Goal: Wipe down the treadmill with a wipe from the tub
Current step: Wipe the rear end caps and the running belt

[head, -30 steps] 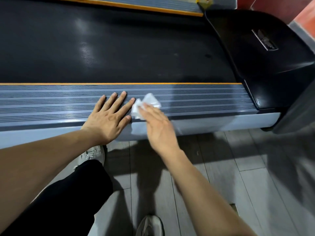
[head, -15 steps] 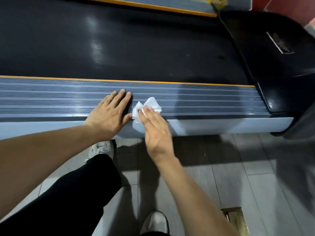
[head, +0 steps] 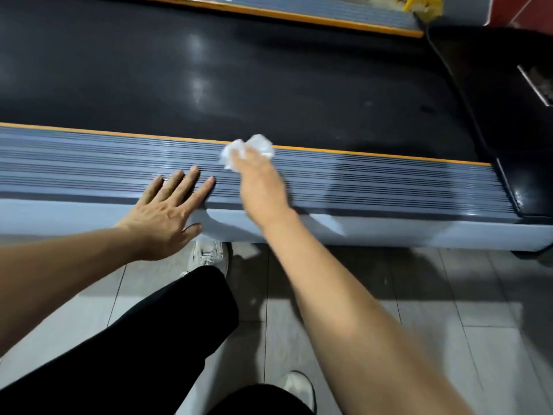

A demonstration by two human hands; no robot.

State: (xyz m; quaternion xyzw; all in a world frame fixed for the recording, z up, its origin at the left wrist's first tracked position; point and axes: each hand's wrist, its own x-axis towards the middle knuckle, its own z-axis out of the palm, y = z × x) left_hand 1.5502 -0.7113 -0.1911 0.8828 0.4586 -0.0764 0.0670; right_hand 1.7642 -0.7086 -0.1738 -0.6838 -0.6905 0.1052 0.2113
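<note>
The treadmill lies across the view, with a black belt [head: 209, 79] and a grey ribbed side rail [head: 374, 187] edged in orange. My right hand [head: 260, 184] presses a crumpled white wipe [head: 248, 148] onto the rail near its orange edge; the fingers over the wipe are blurred. My left hand [head: 167, 211] rests flat on the rail's near edge, fingers straight and spread, a little left of the right hand. The tub is not in view.
The black motor cover [head: 508, 115] rises at the right end of the treadmill. The far side rail [head: 299, 10] runs along the top. Grey floor tiles [head: 419, 295] lie below, with my black trouser leg [head: 149, 339] and white shoes [head: 209, 256] close to the treadmill.
My right hand has pushed the wipe from the rail's near edge across to the orange edge by the belt. My left hand stays flat on the rail.
</note>
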